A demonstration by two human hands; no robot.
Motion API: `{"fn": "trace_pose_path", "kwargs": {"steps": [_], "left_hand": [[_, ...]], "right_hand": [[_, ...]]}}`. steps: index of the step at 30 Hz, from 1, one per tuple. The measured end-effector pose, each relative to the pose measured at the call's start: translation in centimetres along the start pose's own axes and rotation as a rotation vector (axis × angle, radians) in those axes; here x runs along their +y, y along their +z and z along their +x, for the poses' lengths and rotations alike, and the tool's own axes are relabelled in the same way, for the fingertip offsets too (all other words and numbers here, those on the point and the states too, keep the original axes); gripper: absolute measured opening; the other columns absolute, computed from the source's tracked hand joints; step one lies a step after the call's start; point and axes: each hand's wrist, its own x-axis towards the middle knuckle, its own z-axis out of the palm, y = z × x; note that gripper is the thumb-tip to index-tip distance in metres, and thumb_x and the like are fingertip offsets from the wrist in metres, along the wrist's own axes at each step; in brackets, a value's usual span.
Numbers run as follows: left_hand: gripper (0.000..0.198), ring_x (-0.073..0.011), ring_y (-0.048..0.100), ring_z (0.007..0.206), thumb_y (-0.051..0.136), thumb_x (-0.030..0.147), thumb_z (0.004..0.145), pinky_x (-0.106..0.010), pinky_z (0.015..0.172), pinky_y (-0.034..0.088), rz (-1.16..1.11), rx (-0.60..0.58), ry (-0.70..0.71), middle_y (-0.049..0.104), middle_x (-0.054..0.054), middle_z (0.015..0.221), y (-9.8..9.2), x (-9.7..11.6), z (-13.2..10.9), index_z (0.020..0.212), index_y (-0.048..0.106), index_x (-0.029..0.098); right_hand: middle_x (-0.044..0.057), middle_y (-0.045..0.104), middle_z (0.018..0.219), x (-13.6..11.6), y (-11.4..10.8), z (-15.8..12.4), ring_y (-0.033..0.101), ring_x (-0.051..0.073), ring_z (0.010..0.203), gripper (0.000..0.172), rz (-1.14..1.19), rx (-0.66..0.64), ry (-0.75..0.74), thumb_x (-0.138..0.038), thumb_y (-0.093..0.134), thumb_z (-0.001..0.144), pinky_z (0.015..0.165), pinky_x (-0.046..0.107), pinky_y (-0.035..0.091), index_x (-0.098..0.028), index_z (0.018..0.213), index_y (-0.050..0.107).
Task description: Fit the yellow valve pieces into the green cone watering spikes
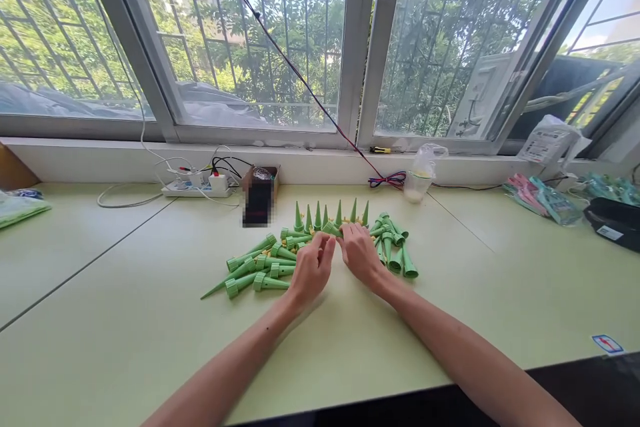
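Note:
My right hand (359, 253) grips a green plastic plant watering spike (331, 229), its ribbed cap end pointing left. My left hand (315, 267) is closed in a pinch just beside it; what its fingertips hold is hidden. To the left lies a loose pile of capped green watering spikes (243, 283), with small yellow pieces (265, 253) among them. Several green cones (299, 217) stand point-up in a row behind my hands. Right of my right hand, hollow green cones (409, 261) lie heaped, open ends toward me.
Behind the spikes sits a small cardboard box (277, 177) with a blurred dark object before it. A power strip (197, 188) with cables is left of that. A plastic cup with a bag (418, 183) stands by the sill. Pink and teal packets (543, 197) and a black case (613, 221) lie right.

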Motion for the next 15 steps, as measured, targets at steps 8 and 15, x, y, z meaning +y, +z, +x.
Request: {"fn": "trace_pose_path", "kwargs": {"steps": [8,15], "left_hand": [[0.036,-0.0059,0.046,0.039,0.040,0.051,0.092,-0.019,0.039,0.037,-0.279,0.108,-0.175,0.060,0.001,0.080,-0.2,-0.3,0.5,0.111,0.045,0.021],[0.034,-0.0047,0.048,0.040,0.047,0.050,0.089,-0.017,0.037,0.037,-0.283,0.125,-0.172,0.058,0.000,0.083,-0.3,-0.5,0.6,0.106,0.049,0.020]], "right_hand": [[0.009,0.061,0.087,-0.9,-0.4,-0.6,0.055,0.022,0.084,0.009,0.258,0.163,-0.085,-0.021,0.048,0.095,0.076,0.029,0.043,-0.015,0.095,0.055],[0.007,0.060,0.082,-1.3,-0.8,-0.9,0.053,0.021,0.079,0.011,0.289,0.179,-0.091,-0.025,0.049,0.094,0.073,0.030,0.043,-0.018,0.088,0.055]]}}
